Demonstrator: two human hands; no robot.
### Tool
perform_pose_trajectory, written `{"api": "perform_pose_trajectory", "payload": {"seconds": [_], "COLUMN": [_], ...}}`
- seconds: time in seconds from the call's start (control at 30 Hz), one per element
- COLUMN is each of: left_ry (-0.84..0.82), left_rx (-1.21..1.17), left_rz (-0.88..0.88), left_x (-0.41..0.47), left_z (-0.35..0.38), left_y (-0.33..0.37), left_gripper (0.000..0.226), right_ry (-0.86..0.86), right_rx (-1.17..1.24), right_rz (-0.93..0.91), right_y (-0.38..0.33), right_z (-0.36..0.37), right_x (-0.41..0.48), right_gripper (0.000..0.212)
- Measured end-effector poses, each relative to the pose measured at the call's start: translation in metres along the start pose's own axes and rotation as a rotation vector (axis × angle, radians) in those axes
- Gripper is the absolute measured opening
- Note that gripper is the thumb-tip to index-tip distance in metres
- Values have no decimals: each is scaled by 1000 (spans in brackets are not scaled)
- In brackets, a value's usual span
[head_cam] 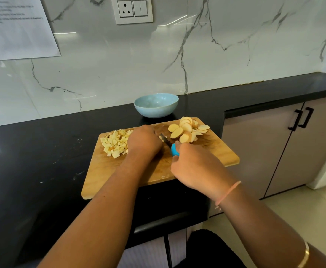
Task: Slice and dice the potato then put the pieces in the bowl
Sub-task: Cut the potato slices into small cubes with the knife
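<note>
1. Two potato heaps are laid on the board (216, 151): cubes (115, 143) at its left edge, slices (185, 128) at its far right corner.
2. The knife (168, 142) is gripped in the right hand (195, 167).
3. The left hand (144, 141) is curled beside it; its hold cannot be told.
4. The bowl (156, 110) is set beyond the far edge.
</note>
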State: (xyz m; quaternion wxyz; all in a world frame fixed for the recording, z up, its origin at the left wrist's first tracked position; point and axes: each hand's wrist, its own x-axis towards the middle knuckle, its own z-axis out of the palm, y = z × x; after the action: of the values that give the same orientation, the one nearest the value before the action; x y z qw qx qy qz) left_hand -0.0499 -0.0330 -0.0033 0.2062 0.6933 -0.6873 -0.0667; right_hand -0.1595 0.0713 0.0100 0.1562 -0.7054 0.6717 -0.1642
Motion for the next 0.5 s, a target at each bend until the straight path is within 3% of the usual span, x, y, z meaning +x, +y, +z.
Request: {"api": "perform_pose_trajectory", "payload": {"seconds": [0.2,0.5], "left_ry": [12,-51], "left_rx": [-51,-150], "left_rz": [-8,-65], "left_x": [2,1], "left_z": [3,-2], "left_y": [-2,-3], "left_gripper": [15,13], "right_ry": [-23,37], "right_rx": [38,58], "right_rz": [1,4], "right_y": [7,-4], "right_z": [-14,-8], "right_x": [-25,8], "right_gripper": [45,42]}}
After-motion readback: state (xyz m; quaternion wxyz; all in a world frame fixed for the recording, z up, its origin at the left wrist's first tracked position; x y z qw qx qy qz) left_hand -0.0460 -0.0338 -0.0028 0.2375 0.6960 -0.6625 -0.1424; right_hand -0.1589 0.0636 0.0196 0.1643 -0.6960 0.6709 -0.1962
